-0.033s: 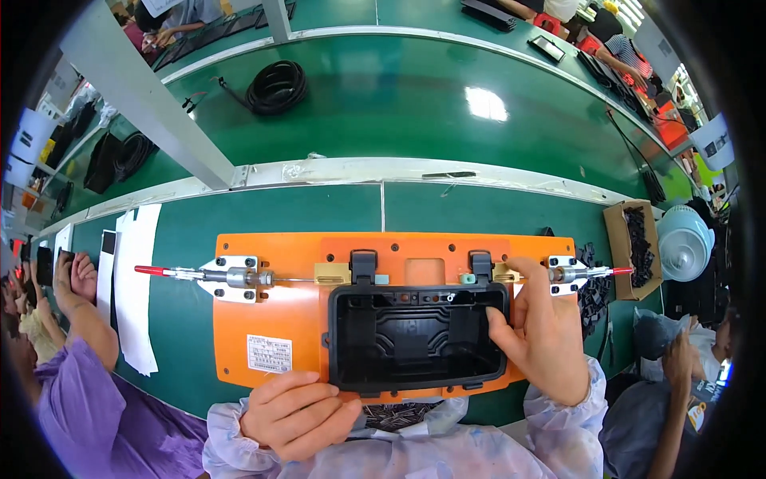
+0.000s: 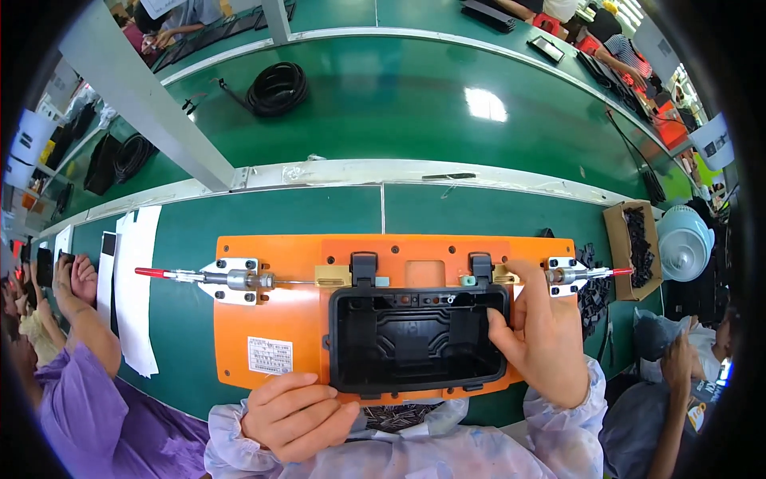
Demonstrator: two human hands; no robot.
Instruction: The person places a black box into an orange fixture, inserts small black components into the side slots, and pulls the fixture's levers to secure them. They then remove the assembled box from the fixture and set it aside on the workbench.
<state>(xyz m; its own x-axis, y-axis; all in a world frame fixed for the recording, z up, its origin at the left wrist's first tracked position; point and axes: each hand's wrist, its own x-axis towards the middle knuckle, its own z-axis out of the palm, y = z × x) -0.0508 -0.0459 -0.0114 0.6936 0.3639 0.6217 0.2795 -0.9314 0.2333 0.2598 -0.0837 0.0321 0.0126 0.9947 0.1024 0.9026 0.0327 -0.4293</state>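
The black rectangular plastic box [image 2: 415,339] on the flat orange fixture [image 2: 275,318] looks light, stiff, best held by its walls: right hand [image 2: 552,339] thumb inside, left hand [image 2: 302,417] curled near-left, grips unclear.

The black box [image 2: 419,367] is open above, its right end partly blocked by the right hand [image 2: 552,343]; clamps [image 2: 231,279] flank it.

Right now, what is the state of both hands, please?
Left hand: curled at the front edge of the orange board; grip cannot be told.
Right hand: open, thumb at right rim of the black box.
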